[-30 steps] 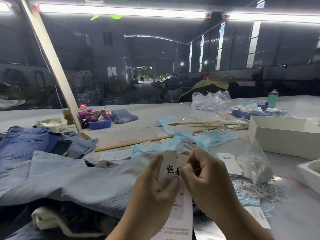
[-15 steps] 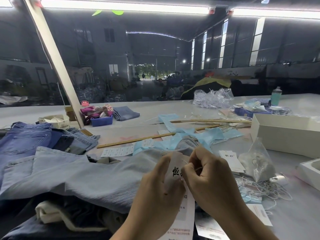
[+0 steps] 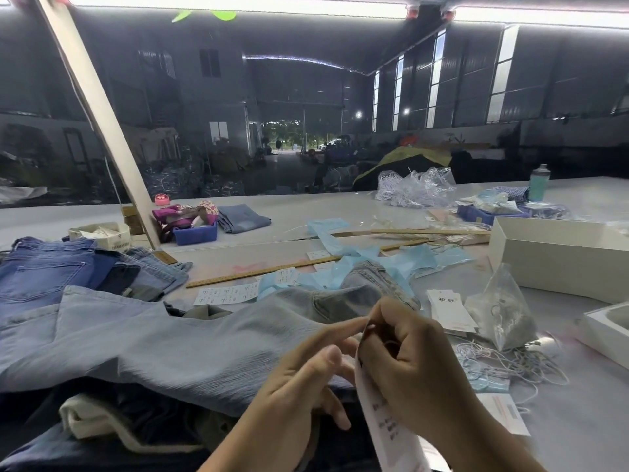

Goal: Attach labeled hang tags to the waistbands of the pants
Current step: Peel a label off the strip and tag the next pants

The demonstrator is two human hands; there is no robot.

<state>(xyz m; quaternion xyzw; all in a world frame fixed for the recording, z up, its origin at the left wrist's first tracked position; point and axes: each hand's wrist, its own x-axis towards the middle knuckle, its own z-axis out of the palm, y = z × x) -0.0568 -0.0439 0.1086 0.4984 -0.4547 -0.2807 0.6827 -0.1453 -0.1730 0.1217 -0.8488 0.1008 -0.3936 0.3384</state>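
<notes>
Light blue pants [image 3: 163,345] lie spread across the table in front of me, their waistband end [image 3: 371,284] just beyond my hands. My right hand [image 3: 408,366] grips a long white hang tag [image 3: 388,427] near its top, and the tag hangs down edge-on. My left hand [image 3: 306,373] is beside it with fingers straight, the fingertips touching the tag's top edge. A stack of spare white hang tags [image 3: 449,310] lies to the right. Loose white strings [image 3: 510,366] are tangled on the table near my right wrist.
Several folded jeans [image 3: 51,270] pile up at the left. A clear bag [image 3: 500,311], a white box [image 3: 558,257], a wooden ruler [image 3: 265,270], blue tissue paper [image 3: 418,260] and a slanted white post [image 3: 98,120] surround the work spot. A dark pile of clothes [image 3: 136,430] sits at the near edge.
My left hand let go of the tag and its fingers straightened. The tag turned from face-on to edge-on in my right hand. Both hands shifted slightly right.
</notes>
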